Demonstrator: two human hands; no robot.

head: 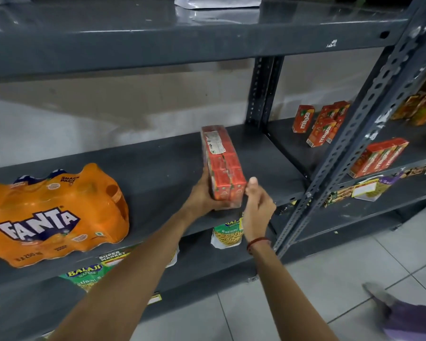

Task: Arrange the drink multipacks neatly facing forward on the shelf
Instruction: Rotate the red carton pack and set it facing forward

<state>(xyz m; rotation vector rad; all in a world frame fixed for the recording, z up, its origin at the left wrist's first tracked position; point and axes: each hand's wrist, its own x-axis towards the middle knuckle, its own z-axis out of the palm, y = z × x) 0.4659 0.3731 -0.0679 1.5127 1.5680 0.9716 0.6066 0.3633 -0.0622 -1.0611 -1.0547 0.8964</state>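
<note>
A red shrink-wrapped multipack of juice cartons [223, 163] stands on its narrow end on the grey metal shelf [158, 163], its label side turned up and away. My left hand [203, 195] grips its near lower corner from the left. My right hand [257, 205] hovers just right of the pack, fingers loosely curled, thumb up, holding nothing. An orange Fanta multipack [54, 215] lies at the shelf's left, its logo facing forward.
The neighbouring shelf bay holds loose Maaza cartons [322, 124] and a Maaza multipack [379, 156]. A slotted upright post [349, 134] divides the bays. Snack bags [228, 235] sit on the shelf below. A person's foot [384, 299] rests on the tiled floor at lower right.
</note>
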